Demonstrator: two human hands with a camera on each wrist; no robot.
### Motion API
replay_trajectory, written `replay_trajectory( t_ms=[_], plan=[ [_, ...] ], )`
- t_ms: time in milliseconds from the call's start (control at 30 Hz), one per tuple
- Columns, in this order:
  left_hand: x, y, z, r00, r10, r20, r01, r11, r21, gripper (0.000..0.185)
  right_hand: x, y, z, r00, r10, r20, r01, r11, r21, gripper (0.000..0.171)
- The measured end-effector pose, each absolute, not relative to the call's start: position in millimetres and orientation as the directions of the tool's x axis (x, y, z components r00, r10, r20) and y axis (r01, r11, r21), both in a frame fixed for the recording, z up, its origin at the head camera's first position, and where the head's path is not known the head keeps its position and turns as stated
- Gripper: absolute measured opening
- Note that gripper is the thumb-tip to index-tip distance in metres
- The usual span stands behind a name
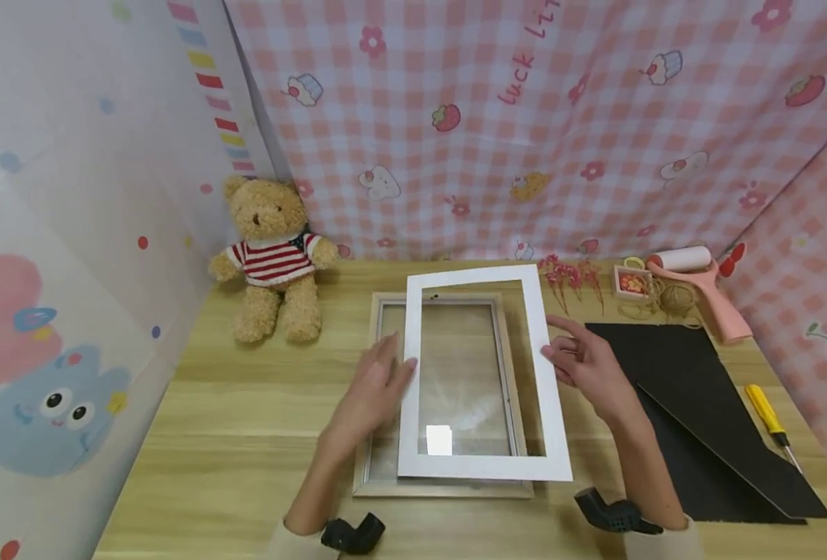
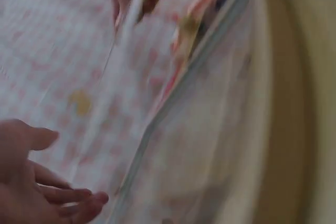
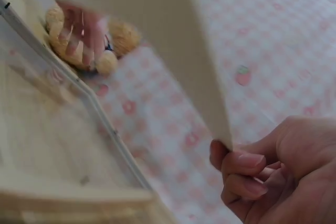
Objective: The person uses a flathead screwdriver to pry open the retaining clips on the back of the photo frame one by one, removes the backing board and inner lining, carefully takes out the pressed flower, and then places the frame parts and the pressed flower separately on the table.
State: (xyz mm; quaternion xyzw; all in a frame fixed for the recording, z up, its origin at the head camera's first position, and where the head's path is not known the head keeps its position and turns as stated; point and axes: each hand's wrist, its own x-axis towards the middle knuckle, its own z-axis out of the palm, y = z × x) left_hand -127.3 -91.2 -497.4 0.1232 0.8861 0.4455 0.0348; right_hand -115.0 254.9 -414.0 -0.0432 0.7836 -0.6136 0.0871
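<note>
My right hand [image 1: 588, 365] pinches the right edge of a white rectangular mat board [image 1: 483, 467] between thumb and fingers. The mat is held raised over a light wooden picture frame [image 1: 441, 491] that lies on the table with a clear pane [image 1: 462, 373] in it. By the mat's left edge is my left hand [image 1: 371, 385], its fingers spread and loosely bent. In the left wrist view, a gap shows between the left fingers [image 2: 68, 198] and the blurred mat [image 2: 113, 87]. The right wrist view shows the mat's edge [image 3: 210, 103] in the right fingertips.
Black boards [image 1: 686, 435] lie at the right beside a yellow screwdriver [image 1: 765, 412]. Behind them are a pink-handled lint roller [image 1: 714, 292], twine [image 1: 677, 298], a small box [image 1: 632, 282] and dried pink flowers [image 1: 563, 274]. A teddy bear [image 1: 273, 260] sits at the back left.
</note>
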Motion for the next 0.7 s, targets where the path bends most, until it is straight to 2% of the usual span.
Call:
replay_trajectory(
  t_ms=[133, 300, 500, 600, 700],
  plan=[
    [-98.3, -36.7, -508.3, -0.971, 0.234, 0.054, 0.131, 0.331, 0.935, 0.082, -92.6, 287.1, -416.7, -0.994, -0.107, -0.031, -0.003, 0.302, -0.953, 0.054],
    [-79.8, 23.9, -525.8, -0.980, 0.180, 0.084, 0.116, 0.175, 0.978, 0.082, -68.3, 325.9, -417.2, -0.999, -0.039, 0.018, -0.036, 0.507, -0.861, 0.046],
    [-63.1, 83.5, -505.1, -0.975, 0.144, 0.167, 0.182, 0.100, 0.978, 0.072, -53.3, 370.3, -419.7, -0.996, -0.003, 0.089, -0.065, 0.712, -0.699, 0.040],
    [-56.2, 106.1, -496.7, -0.972, 0.129, 0.198, 0.211, 0.103, 0.972, 0.067, -51.0, 388.2, -425.0, -0.993, -0.004, 0.120, -0.082, 0.759, -0.646, 0.038],
    [-49.6, 121.8, -493.4, -0.973, 0.146, 0.181, 0.201, 0.144, 0.969, 0.064, -49.2, 403.6, -431.4, -0.994, 0.001, 0.108, -0.069, 0.767, -0.637, 0.035]
  ],
)
